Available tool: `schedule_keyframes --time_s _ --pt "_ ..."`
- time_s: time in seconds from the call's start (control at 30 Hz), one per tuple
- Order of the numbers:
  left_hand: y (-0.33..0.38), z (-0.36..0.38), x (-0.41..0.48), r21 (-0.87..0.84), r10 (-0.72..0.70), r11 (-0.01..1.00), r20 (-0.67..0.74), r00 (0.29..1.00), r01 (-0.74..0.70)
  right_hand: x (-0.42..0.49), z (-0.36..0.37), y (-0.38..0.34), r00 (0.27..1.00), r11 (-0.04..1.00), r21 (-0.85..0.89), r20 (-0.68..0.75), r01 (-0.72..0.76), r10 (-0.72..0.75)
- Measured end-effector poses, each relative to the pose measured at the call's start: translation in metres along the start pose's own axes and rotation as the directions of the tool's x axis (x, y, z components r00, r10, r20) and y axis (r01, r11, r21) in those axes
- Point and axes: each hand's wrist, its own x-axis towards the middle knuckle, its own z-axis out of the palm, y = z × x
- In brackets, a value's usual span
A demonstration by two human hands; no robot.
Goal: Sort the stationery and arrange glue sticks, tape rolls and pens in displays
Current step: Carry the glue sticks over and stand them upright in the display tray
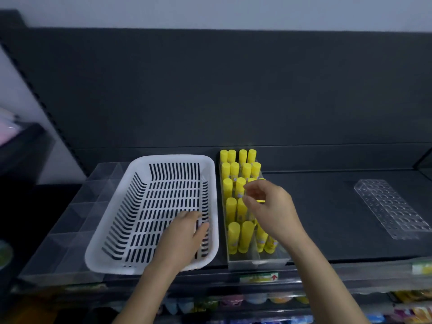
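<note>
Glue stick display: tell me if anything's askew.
Yes. The front-right glue sticks in the clear display lean sideways, while the back rows stand upright. The right hand grips a glue stick behind them.

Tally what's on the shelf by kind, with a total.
Yellow glue sticks: 18 showing, right hand hides others
White basket: 1
Clear glue-stick box: 1
Clear holed tray: 1
Clear divided organiser: 1
Total: 22 showing
</note>
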Motion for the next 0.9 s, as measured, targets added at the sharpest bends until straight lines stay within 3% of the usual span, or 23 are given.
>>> schedule_keyframes --time_s 0.2,0.33,0.5,0.73,0.9 --pt "-0.064 -0.048 0.005 0.222 -0.091 0.965 -0.221 0.971 0.141 0.007 0.067 -0.019 0.976 0.944 -0.274 0.164 0.184 -0.143" --pt "-0.092 -0.064 0.008 0.280 -0.196 0.922 -0.253 0.947 0.266 0.011 0.102 -0.019 0.963 0.849 -0.493 0.263 0.191 -0.064" --pt "-0.111 -0.076 0.014 0.306 -0.228 0.903 -0.255 0.940 0.302 0.014 0.116 -0.026 0.975 0.795 -0.591 0.220 0.134 -0.001" --pt "-0.123 -0.090 0.019 0.119 -0.265 0.948 -0.209 0.941 0.294 0.020 0.119 -0.025 0.985 0.838 -0.535 0.174 0.105 -0.012" --pt "-0.111 -0.118 0.019 0.002 -0.247 0.966 -0.280 0.928 0.258 0.020 0.111 -0.035 0.997 0.922 -0.381 0.001 0.074 -0.080"
